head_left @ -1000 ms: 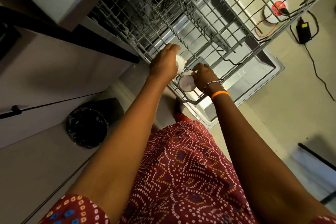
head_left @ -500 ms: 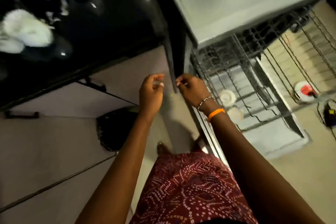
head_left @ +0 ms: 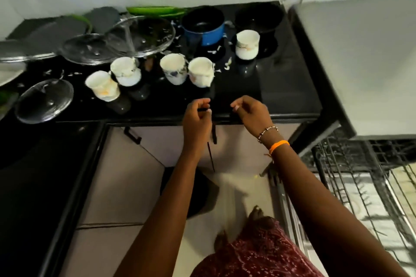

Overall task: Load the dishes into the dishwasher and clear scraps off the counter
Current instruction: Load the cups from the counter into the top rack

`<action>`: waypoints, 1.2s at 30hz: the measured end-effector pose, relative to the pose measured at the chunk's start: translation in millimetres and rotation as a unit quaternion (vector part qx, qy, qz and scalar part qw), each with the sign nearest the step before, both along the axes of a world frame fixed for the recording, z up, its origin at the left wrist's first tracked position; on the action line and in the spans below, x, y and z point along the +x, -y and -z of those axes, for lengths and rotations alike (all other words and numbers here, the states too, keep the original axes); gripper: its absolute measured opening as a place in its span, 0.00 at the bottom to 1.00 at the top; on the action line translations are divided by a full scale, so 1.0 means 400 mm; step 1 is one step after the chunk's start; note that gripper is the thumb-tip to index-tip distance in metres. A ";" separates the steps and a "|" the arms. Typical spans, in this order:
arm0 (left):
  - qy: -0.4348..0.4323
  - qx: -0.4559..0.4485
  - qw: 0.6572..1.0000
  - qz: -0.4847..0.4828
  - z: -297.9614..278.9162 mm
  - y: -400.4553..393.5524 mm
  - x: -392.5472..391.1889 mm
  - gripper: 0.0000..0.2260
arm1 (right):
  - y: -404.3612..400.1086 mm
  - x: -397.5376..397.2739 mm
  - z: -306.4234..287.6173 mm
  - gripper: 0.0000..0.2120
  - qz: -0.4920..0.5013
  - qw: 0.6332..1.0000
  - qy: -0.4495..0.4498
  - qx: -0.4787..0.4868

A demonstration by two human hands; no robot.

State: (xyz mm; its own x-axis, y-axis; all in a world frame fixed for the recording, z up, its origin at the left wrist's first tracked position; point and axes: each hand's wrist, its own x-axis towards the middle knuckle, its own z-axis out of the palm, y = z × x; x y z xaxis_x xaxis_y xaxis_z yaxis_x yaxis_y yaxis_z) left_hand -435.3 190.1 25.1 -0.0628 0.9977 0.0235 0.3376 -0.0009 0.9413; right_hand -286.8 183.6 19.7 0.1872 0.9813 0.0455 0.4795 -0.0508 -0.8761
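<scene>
Both hands empty, left hand (head_left: 196,117) and right hand (head_left: 252,114) loosely curled at near counter (head_left: 281,87) edge, five cups (head_left: 200,72) just beyond, glass lids (head_left: 45,100) far left, dishwasher rack (head_left: 360,177) at my right.

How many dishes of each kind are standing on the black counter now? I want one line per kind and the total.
White cups: 5
Glass lids: 3
Blue pot: 1
Black bowl: 1
Total: 10
The blurred dishes at the far left edge are not counted.
</scene>
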 end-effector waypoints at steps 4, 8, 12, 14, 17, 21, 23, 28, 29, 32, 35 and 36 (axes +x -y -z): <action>0.023 0.009 0.998 -0.065 -0.017 -0.055 -0.030 0.16 | -0.093 -0.037 0.013 0.10 0.004 1.000 0.004 0.005; -0.002 0.004 0.992 -0.126 -0.010 -0.155 -0.061 0.21 | -0.197 -0.070 0.021 0.25 -0.003 1.000 -0.024 -0.006; -0.047 -0.026 0.988 -0.143 0.010 -0.249 -0.082 0.30 | -0.286 -0.096 0.016 0.37 -0.056 0.997 -0.062 -0.004; -0.036 -0.015 0.990 -0.136 0.023 -0.290 -0.084 0.35 | -0.317 -0.100 0.015 0.39 -0.068 0.994 -0.083 0.000; 0.001 -0.021 0.991 -0.134 0.032 -0.323 -0.077 0.39 | -0.333 -0.100 0.021 0.36 -0.070 0.996 -0.062 0.007; 0.011 0.012 0.984 -0.177 0.039 -0.336 -0.064 0.35 | -0.326 -0.088 0.028 0.36 -0.053 0.995 -0.085 0.022; -0.036 0.017 0.982 -0.187 0.035 -0.338 -0.062 0.34 | -0.317 -0.085 0.030 0.33 -0.052 0.994 -0.091 0.042; -0.072 -0.001 0.983 -0.168 0.044 -0.309 -0.063 0.37 | -0.275 -0.070 0.038 0.33 -0.009 0.989 -0.133 0.061; -0.052 0.010 0.986 -0.160 0.045 -0.295 -0.063 0.37 | -0.256 -0.064 0.039 0.33 0.002 0.988 -0.145 0.058; 0.005 0.007 0.993 -0.121 0.044 -0.229 -0.052 0.35 | -0.185 -0.047 0.043 0.33 0.035 0.984 -0.160 0.069; 0.015 0.005 0.997 -0.078 0.038 -0.132 -0.031 0.35 | -0.084 -0.033 0.037 0.33 0.078 0.979 -0.171 0.076; 0.017 0.014 0.998 -0.059 0.040 -0.097 -0.025 0.34 | -0.041 -0.027 0.039 0.34 0.092 0.975 -0.184 0.080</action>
